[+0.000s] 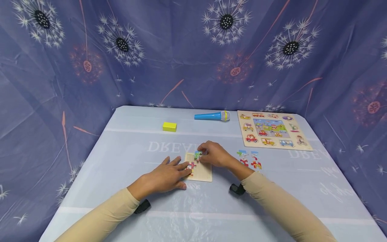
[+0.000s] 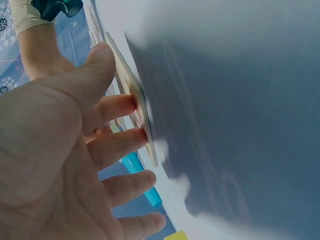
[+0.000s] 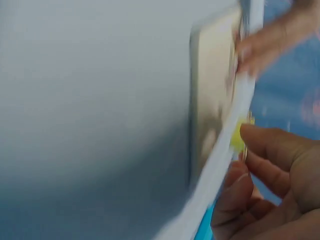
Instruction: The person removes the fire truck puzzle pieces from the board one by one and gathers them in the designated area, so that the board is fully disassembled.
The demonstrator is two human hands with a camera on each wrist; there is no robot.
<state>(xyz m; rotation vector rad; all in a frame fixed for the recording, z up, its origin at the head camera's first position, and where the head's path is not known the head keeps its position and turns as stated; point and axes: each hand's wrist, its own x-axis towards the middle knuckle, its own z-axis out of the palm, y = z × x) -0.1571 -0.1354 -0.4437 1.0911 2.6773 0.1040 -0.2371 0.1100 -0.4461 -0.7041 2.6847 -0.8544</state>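
Note:
A small wooden puzzle tray [image 1: 203, 174] lies on the table under both hands. My left hand [image 1: 166, 176] is spread out at its left side. Two of its fingertips touch the tray and a red and white jigsaw piece [image 1: 190, 166] inside it; they partly cover that piece. Between thumb and fingers, my right hand [image 1: 215, 154] pinches a green and blue jigsaw piece [image 1: 197, 155] over the tray's upper part. In the right wrist view the pinched piece [image 3: 244, 152] appears nearly edge-on, above the tray surface.
Several loose jigsaw pieces [image 1: 249, 160] lie right of my right wrist. Farther back are a yellow block [image 1: 169, 126], a blue toy microphone [image 1: 211, 116] and a large wooden vehicle puzzle board [image 1: 273, 131]. A patterned curtain [image 1: 181, 50] hangs behind the table.

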